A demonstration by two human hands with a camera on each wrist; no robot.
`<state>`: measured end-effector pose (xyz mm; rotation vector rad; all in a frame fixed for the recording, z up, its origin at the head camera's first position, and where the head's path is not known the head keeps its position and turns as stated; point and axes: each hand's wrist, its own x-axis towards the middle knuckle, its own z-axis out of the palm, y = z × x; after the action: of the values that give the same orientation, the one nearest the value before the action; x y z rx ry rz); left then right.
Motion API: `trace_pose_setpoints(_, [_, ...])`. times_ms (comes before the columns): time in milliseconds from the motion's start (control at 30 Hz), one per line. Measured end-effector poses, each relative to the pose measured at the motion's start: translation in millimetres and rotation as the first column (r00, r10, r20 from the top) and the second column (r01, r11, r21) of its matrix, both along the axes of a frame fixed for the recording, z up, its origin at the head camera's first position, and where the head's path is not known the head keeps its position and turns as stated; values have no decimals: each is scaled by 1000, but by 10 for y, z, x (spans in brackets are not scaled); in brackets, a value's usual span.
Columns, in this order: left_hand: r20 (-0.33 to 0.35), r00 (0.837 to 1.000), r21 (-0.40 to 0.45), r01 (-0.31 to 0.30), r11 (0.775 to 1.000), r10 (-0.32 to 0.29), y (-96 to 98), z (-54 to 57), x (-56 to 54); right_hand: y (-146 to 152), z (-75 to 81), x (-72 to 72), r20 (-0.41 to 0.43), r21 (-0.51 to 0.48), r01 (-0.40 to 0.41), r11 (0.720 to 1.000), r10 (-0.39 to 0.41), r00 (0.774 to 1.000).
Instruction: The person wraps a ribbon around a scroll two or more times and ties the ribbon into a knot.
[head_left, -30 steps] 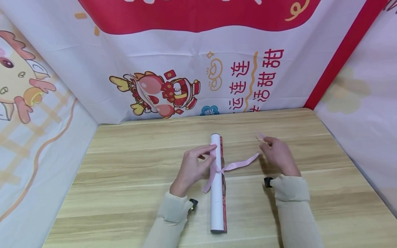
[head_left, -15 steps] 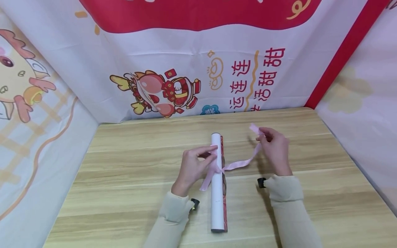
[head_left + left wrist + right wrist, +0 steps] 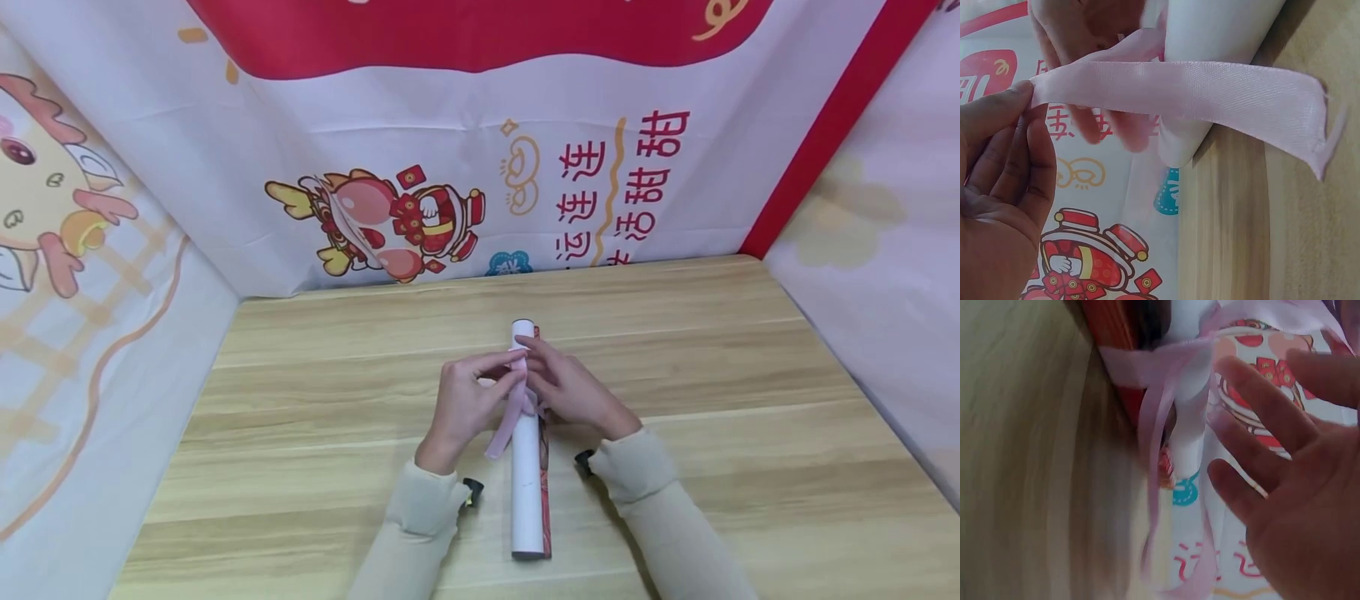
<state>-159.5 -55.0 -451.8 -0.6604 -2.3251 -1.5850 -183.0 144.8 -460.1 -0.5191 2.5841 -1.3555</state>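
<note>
A long white rolled paper (image 3: pixel 527 492), printed in red and brown on the edge at its right side, lies lengthwise on the table. A pink satin ribbon (image 3: pixel 1147 90) is tied around its middle. My left hand (image 3: pixel 467 400) pinches the ribbon between thumb and forefinger, and the ribbon's frayed end (image 3: pixel 1310 125) sticks out across the roll. My right hand (image 3: pixel 576 392) is over the roll's right side, fingertips close to the left ones. Its fingers (image 3: pixel 1266 403) are loosely extended and spread, right beside the ribbon. Another length of ribbon (image 3: pixel 1154 437) hangs in a long loop by the roll.
The wood-grain table (image 3: pixel 315 500) extends to both sides of the roll. Printed cloth (image 3: pixel 420 100) with cartoon figures and red lettering walls off the back and sides. A small dark wrist camera (image 3: pixel 472 492) sits below the left hand, another (image 3: pixel 585 462) below the right.
My right hand, which held the other ribbon end up and out to the right, has swung left to the roll beside my left hand. My left hand has kept its pinch on the ribbon.
</note>
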Motion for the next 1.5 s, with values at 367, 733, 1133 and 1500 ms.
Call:
trace_pose_setpoints(367, [92, 995, -16, -43, 999, 45, 0, 24, 20, 397, 243, 6, -35, 179, 108, 978, -103, 994])
trace_pose_setpoints(733, [178, 983, -84, -34, 996, 48, -109, 127, -88, 5, 615, 420, 88, 333, -422, 844, 417, 905])
trace_pose_setpoints(1133, [446, 894, -285, 182, 941, -38, -72, 390, -288, -752, 148, 635, -114, 601, -174, 780, 300, 947])
trace_pose_setpoints(1500, [451, 892, -316, 200, 928, -39, -108, 377, -251, -850, 94, 663, -120, 680, -49, 732, 177, 977])
